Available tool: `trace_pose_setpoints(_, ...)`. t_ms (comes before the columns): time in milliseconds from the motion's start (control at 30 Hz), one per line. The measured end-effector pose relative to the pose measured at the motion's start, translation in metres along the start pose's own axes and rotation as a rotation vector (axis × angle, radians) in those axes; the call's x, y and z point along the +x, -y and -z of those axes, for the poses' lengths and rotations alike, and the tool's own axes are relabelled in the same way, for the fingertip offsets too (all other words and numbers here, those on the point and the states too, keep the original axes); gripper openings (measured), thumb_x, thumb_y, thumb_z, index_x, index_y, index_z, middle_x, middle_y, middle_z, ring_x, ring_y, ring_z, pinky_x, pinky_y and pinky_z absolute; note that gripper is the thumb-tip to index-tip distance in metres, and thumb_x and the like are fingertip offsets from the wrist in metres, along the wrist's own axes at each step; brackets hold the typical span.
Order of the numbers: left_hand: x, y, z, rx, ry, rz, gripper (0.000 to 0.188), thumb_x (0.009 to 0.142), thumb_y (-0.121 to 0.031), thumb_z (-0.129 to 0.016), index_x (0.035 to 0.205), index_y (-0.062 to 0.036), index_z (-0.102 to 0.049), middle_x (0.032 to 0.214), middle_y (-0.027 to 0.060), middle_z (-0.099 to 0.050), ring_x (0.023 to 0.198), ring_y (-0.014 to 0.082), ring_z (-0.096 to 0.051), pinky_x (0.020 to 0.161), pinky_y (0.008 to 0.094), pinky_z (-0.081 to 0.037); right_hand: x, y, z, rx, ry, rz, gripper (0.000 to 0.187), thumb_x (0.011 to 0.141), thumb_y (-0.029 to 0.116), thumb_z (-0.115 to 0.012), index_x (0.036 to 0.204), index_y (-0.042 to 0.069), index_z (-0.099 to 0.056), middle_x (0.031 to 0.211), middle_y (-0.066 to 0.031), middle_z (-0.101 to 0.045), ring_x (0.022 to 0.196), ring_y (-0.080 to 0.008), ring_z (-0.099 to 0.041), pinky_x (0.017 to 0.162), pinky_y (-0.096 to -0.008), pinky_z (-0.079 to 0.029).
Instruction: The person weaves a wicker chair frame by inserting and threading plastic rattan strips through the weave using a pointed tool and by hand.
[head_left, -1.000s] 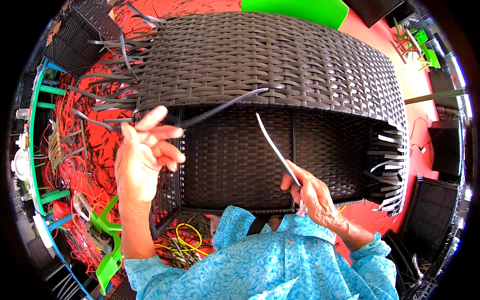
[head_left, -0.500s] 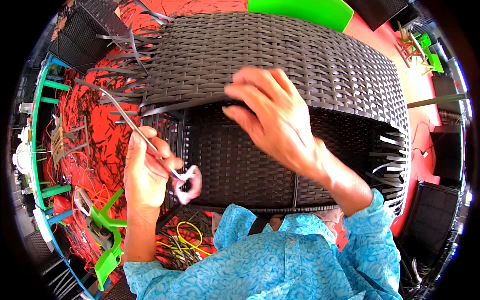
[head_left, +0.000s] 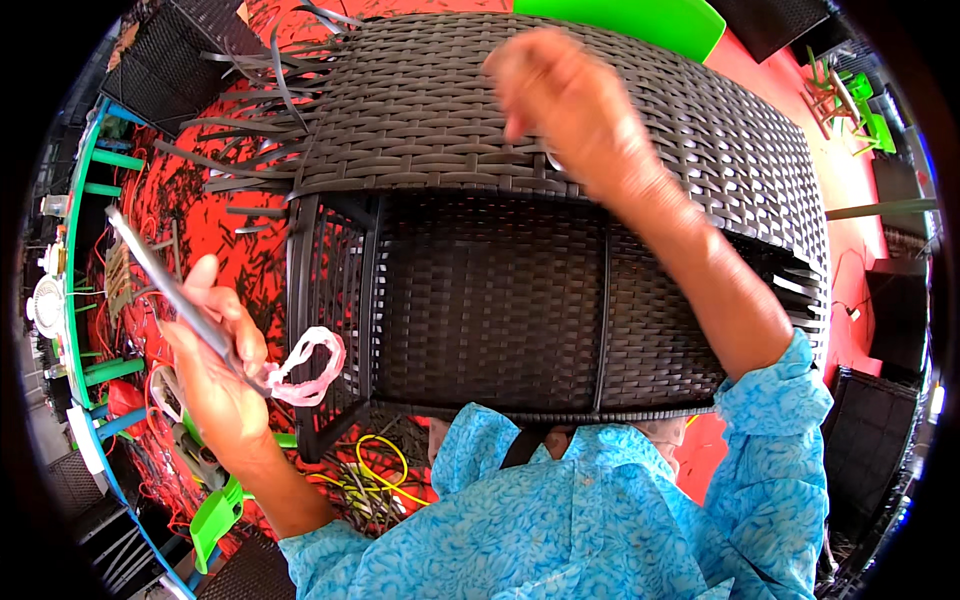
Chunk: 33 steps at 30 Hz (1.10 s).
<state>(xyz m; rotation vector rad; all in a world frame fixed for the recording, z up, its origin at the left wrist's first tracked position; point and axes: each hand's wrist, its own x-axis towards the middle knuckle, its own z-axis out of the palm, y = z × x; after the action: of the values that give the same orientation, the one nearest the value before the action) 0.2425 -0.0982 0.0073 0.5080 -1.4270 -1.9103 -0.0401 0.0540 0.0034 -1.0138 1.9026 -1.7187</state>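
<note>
A dark brown woven rattan-style furniture piece (head_left: pixel 420 115) lies before me, with a wide woven face on top and an open hollow side toward me. At its left, my left hand (head_left: pixel 215 375) is closed around a long, slim grey metal tool (head_left: pixel 165 275). A pink-wrapped loop (head_left: pixel 330 388) sticks out at the tool's lower end; its exact kind is unclear. My right hand (head_left: pixel 575 105) is over the woven face, blurred by motion with its fingers bent. Whether anything is between those fingers cannot be made out.
Loose strip ends (head_left: pixel 250 150) stick out at the weave's far left, others (head_left: pixel 795 285) at its right. Strip scraps litter the red floor (head_left: pixel 200 240). A yellow cord (head_left: pixel 395 450) lies below left. A bright green panel (head_left: pixel 640 22) stands beyond, a green-edged table (head_left: pixel 62 300) far left.
My right hand has moved up and away from the weave's near edge, where it was at a dark strip. My left hand has moved left and down with the tool, away from the weave.
</note>
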Motion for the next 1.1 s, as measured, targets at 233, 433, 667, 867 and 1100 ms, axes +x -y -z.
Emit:
trace_pose_setpoints(233, 0.017, 0.016, -0.044, 0.82, 0.318, -0.077, 0.04, 0.082, 0.002, -0.059, 0.122, -0.0026, -0.055, 0.086, 0.0016, -0.059, 0.068, 0.0076, -0.053, 0.059, 0.0223, -0.042, 0.016, -0.055, 0.152, 0.633, -0.267, -0.056, 0.016, 0.091, 0.021, -0.056, 0.098, 0.007, -0.055, 0.085, -0.0004, -0.055, 0.083, -0.0154, -0.055, 0.083, -0.0339, -0.048)
trace_pose_setpoints(433, 0.067, 0.022, -0.076, 1.364, 0.661, -0.424, 0.036, 0.077, -0.003, -0.065, 0.113, -0.0076, -0.062, 0.079, 0.0086, -0.057, 0.07, 0.0191, -0.059, 0.061, 0.0292, -0.046, -0.04, -0.097, 0.171, 0.759, -0.444, -0.125, 0.018, 0.093, 0.016, -0.052, 0.104, 0.002, -0.054, 0.088, -0.0029, -0.055, 0.09, -0.0183, -0.057, 0.086, -0.0353, -0.048)
trace_pose_setpoints(667, 0.093, 0.015, -0.095, 1.515, 0.776, -0.504, 0.032, 0.077, -0.01, -0.065, 0.108, -0.0085, -0.065, 0.072, 0.0093, -0.05, 0.063, 0.0259, -0.054, 0.057, 0.0353, -0.044, -0.044, -0.095, 0.157, 0.719, -0.306, -0.028, 0.021, 0.094, 0.02, -0.051, 0.105, 0.002, -0.055, 0.088, -0.0022, -0.055, 0.087, -0.0174, -0.057, 0.084, -0.0323, -0.047)
trace_pose_setpoints(867, 0.104, -0.002, -0.122, 1.773, 0.954, -0.619, 0.023, 0.078, -0.013, -0.063, 0.1, -0.0064, -0.065, 0.073, 0.0106, -0.049, 0.065, 0.0286, -0.056, 0.057, 0.0394, -0.043, -0.046, -0.09, 0.154, 0.668, -0.318, -0.022, 0.022, 0.094, 0.02, -0.051, 0.107, 0.002, -0.055, 0.088, -0.0018, -0.055, 0.087, -0.016, -0.057, 0.083, -0.0319, -0.047)
trace_pose_setpoints(1100, 0.111, 0.011, -0.123, 1.697, 0.968, -0.633, 0.023, 0.079, -0.016, -0.062, 0.101, -0.0085, -0.066, 0.073, 0.0093, -0.049, 0.068, 0.0298, -0.055, 0.059, 0.0405, -0.042, -0.046, -0.088, 0.151, 0.666, -0.296, -0.018, 0.022, 0.095, 0.02, -0.05, 0.107, 0.003, -0.055, 0.089, -0.0018, -0.055, 0.086, -0.016, -0.057, 0.083, -0.0323, -0.047)
